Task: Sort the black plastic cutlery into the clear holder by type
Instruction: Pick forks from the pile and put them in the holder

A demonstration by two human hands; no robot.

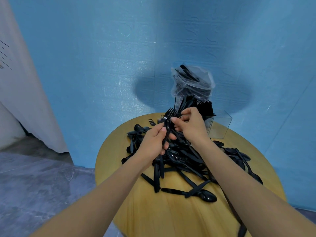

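Cutlery [181,161], all black plastic, lies in a loose pile of forks, spoons and knives, too tangled to count, on a round wooden table [171,211]. At the table's far edge stands one clear holder [220,125]: the compartment behind the right hand carries a dense cluster of forks [206,107] standing tines up, while the compartment to its right shows nothing inside. Behind the holder, one clear bag [193,82] contains more black cutlery.

Above the pile, the left hand [154,142] grips a stacked bundle of forks [168,120] by the handles, fingers curled round them and the thumb [161,130] pressed against the side; the exact number in the bundle cannot be told. The right hand [190,124] pinches the bundle near the necks, just below the tines, with its fingertips. Two further forks [156,121] lie with their tines showing just left of the bundle. A blue wall [102,57] backs the table.
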